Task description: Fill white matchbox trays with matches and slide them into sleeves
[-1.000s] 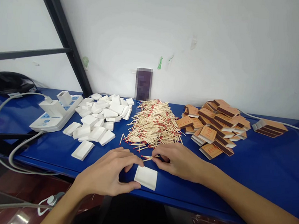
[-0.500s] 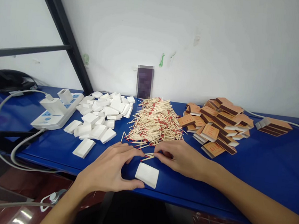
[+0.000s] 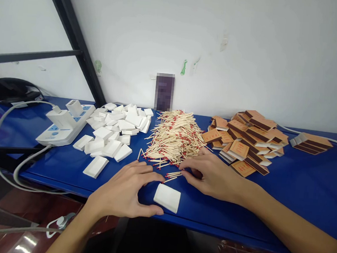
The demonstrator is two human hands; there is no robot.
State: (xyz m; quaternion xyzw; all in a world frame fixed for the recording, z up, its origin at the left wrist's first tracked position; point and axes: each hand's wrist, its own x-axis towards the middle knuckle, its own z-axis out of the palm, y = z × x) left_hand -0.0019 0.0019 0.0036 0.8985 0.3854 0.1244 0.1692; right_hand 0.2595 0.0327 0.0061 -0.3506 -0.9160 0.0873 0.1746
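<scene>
My left hand [image 3: 124,191] rests on the blue table [image 3: 298,193], fingers spread and curved, its thumb tip touching a white matchbox tray [image 3: 167,197] near the front edge. My right hand [image 3: 211,175] pinches a small bundle of red-tipped matches [image 3: 172,177] just above that tray. Behind both hands lies a big heap of loose matches [image 3: 173,136].
A pile of white trays [image 3: 113,131] lies at the left beside a white power strip [image 3: 63,127] with plugs and grey cables. Orange-brown matchbox sleeves [image 3: 244,139] are heaped at the right, a small stack [image 3: 311,143] farther right. A black frame leans against the wall.
My right hand has drawn the small bundle of matches slightly back toward the heap. My left hand's fingers have spread a little; the tray has stayed put.
</scene>
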